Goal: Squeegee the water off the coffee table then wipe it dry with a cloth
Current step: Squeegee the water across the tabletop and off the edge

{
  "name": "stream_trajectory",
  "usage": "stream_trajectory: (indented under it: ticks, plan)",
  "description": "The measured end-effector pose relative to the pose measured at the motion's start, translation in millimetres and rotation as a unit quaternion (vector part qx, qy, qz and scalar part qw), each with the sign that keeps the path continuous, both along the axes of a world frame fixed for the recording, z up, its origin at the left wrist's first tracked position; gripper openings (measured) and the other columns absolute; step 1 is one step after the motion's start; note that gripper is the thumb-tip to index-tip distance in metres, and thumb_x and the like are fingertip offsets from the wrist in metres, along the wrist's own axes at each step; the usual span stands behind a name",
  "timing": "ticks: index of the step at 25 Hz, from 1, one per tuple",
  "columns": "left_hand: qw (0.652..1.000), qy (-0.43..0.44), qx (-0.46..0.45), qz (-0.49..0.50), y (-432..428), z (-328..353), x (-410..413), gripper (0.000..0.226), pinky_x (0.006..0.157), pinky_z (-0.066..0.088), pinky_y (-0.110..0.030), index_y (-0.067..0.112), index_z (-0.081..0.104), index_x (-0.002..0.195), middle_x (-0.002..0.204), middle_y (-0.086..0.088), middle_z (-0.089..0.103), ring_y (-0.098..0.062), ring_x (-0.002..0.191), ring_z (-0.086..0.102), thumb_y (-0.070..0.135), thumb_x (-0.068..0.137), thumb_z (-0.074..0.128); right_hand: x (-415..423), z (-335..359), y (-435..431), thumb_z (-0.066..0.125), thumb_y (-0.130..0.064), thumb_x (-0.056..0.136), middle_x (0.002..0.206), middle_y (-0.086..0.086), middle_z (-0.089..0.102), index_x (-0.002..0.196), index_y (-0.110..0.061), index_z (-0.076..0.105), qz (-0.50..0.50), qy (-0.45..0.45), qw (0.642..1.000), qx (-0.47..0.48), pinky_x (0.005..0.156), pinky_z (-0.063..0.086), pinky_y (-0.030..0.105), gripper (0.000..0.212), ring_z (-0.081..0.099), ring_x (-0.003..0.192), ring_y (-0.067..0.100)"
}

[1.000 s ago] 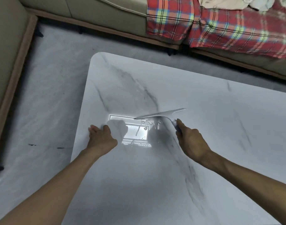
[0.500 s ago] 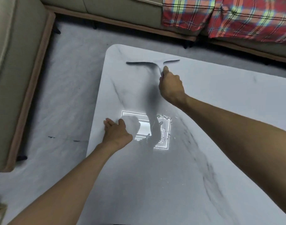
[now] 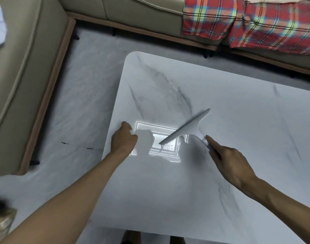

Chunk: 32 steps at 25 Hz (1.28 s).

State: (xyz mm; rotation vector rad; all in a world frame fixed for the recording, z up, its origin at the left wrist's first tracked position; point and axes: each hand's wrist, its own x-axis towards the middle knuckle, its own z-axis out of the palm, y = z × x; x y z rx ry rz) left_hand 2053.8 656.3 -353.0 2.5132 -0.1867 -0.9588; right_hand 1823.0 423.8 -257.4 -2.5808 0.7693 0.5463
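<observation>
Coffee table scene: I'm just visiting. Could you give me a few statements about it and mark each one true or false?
1. The right hand holds the squeegee by its handle. True.
2. The left hand holds a cloth. False: it holds nothing and rests on the coffee table near the table's left edge.
3. A red plaid blanket lies on the sofa. True.
4. The coffee table has a dark wooden top. False: the top is white marble with grey veins.
</observation>
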Motion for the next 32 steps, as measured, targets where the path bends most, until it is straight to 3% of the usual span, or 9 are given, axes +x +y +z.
stream_trajectory:
  ticks: [2,5,9,15,19,23,26,28,32]
  plan:
    - [0.995,-0.057,-0.026,0.084,27,7,1,0.023,0.075,0.049,-0.037,0.017,0.046,0.103,0.106,-0.01,0.063,-0.029,0.088,0.059,0.012,0.083,0.057,21,1,19,0.021,-0.052,0.097,0.078,-0.006,0.061,0.144,-0.047,0.021,0.097,-0.024,0.995,0.023,0.062,0.049,0.037,0.048,0.059,0.071,0.026]
    - [0.984,-0.077,-0.033,0.159,75,11,-1,0.026,0.077,0.041,-0.03,0.012,0.048,0.113,0.119,-0.014,0.06,-0.027,0.096,0.056,0.009,0.088,0.052,65,-20,76,0.021,-0.051,0.1,0.109,-0.001,0.065,0.147,-0.043,0.018,0.279,-0.025,0.956,0.086,0.07,0.047,0.037,0.048,0.064,0.087,0.032]
    - [0.986,-0.033,0.0,0.165,118,12,-14,0.04,0.08,0.043,-0.032,0.013,0.043,0.125,0.123,-0.016,0.058,-0.026,0.096,0.055,0.006,0.087,0.048,107,-50,155,0.026,-0.041,0.104,0.114,0.003,0.064,0.148,-0.033,0.026,0.427,-0.011,0.902,0.059,0.065,0.035,0.034,0.045,0.064,0.089,0.034]
    - [0.989,0.061,-0.013,0.137,102,0,-54,0.048,0.072,0.044,-0.032,0.017,0.037,0.126,0.113,-0.013,0.055,-0.033,0.094,0.059,0.003,0.082,0.052,69,-49,108,0.028,-0.044,0.102,0.115,-0.004,0.064,0.146,-0.049,0.021,0.342,-0.022,0.938,0.057,0.065,0.042,0.034,0.045,0.065,0.087,0.031]
    - [0.993,0.077,0.038,0.079,97,-6,-60,0.055,0.066,0.042,-0.029,0.022,0.038,0.126,0.117,-0.012,0.054,-0.032,0.092,0.058,0.009,0.075,0.054,8,-26,45,0.022,-0.051,0.098,0.079,-0.015,0.057,0.143,-0.057,0.019,0.268,-0.034,0.963,0.02,0.051,0.04,0.027,0.045,0.063,0.065,0.021]
    - [0.989,0.117,0.029,0.082,103,-5,-51,0.055,0.06,0.04,-0.029,0.025,0.039,0.123,0.105,-0.009,0.056,-0.028,0.085,0.058,0.012,0.072,0.052,-28,-9,18,0.024,-0.053,0.098,0.076,-0.016,0.053,0.142,-0.055,0.021,0.222,0.016,0.975,-0.025,0.058,0.053,0.036,0.044,0.062,0.066,0.019]
    - [0.983,0.107,-0.022,0.148,118,-3,-44,0.046,0.062,0.044,-0.028,0.021,0.043,0.12,0.105,-0.008,0.06,-0.024,0.082,0.057,0.007,0.077,0.052,-7,1,57,0.023,-0.055,0.099,0.079,-0.023,0.048,0.141,-0.063,0.011,0.267,-0.011,0.963,0.027,0.059,0.053,0.031,0.045,0.064,0.069,0.02]
    - [0.97,0.064,-0.054,0.227,135,-2,-42,0.036,0.068,0.044,-0.027,0.016,0.048,0.114,0.12,-0.01,0.061,-0.023,0.09,0.057,0.003,0.081,0.048,19,-8,100,0.027,-0.052,0.1,0.102,-0.024,0.061,0.144,-0.06,0.014,0.308,-0.027,0.947,0.089,0.07,0.051,0.032,0.046,0.066,0.089,0.021]
    - [0.966,0.025,-0.011,0.258,179,0,-67,0.039,0.084,0.041,-0.028,0.014,0.046,0.119,0.127,-0.01,0.057,-0.021,0.099,0.052,-0.002,0.083,0.044,56,-42,195,0.027,-0.043,0.104,0.109,0.001,0.065,0.146,-0.04,0.03,0.437,-0.013,0.895,0.092,0.069,0.044,0.034,0.042,0.064,0.092,0.031]
